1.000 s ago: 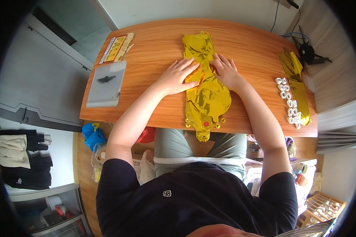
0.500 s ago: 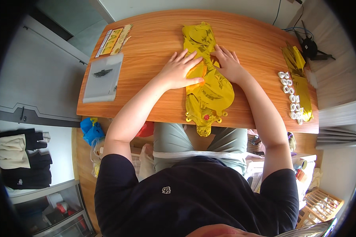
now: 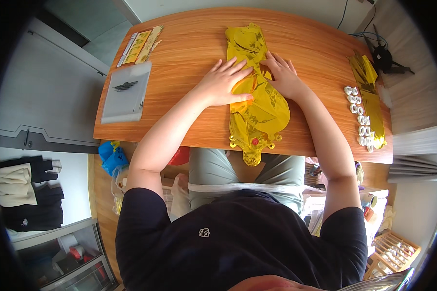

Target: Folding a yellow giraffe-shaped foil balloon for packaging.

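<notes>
A deflated gold foil balloon point(image 3: 269, 111) lies flat and lengthwise on the wooden table, its surface creased. Its near end, with small round tabs and a pinkish-red dot, hangs slightly over the table's front edge. My left hand point(image 3: 226, 83) rests on the left side of its middle, fingers spread and thumb pointing right. An orange patch of the foil shows beside that thumb. On the opposite edge lies my right hand point(image 3: 285, 79), fingers stretched out, its fingertips touching the foil near the narrow waist. Neither hand grips anything.
Several small white rolls point(image 3: 360, 120) stand in rows at the table's right, beside more gold foil point(image 3: 371, 97). A black device with antennas point(image 3: 382, 58) sits behind them. At left are a translucent plastic sleeve point(image 3: 126, 104) with dark thin pieces and some yellow printed packets point(image 3: 140, 47).
</notes>
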Available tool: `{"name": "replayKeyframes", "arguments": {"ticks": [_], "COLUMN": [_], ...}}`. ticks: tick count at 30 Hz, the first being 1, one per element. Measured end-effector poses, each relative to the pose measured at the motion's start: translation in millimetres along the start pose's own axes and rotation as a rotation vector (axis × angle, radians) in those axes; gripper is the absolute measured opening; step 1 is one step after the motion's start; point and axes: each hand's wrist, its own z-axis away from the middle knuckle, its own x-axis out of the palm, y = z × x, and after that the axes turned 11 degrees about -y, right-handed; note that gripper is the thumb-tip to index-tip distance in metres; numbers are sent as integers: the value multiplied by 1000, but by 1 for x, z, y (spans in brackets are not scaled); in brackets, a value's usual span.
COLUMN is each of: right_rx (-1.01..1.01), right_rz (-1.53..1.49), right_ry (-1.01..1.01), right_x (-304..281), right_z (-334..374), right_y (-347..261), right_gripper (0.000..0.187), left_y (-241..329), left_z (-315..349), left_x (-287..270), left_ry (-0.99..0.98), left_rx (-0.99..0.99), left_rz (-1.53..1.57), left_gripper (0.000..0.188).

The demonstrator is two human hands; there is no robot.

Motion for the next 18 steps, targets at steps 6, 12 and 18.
{"name": "replayKeyframes", "arguments": {"ticks": [6, 12, 18], "right_rx": [-19, -24, -93], "right_rz": [-43, -58, -172], "right_ry": [42, 93, 322], "right_x": [-2, 1, -2], "right_z": [-2, -3, 1], "right_y": [-3, 0, 5], "right_gripper": [51, 46, 40], "left_y": [-4, -2, 5], "left_z": [0, 0, -6], "left_x": [4, 4, 1], "left_ry": [18, 16, 30], "left_rx": [14, -7, 6], "left_rz": [11, -19, -6], "left_gripper": [99, 95, 93]}}
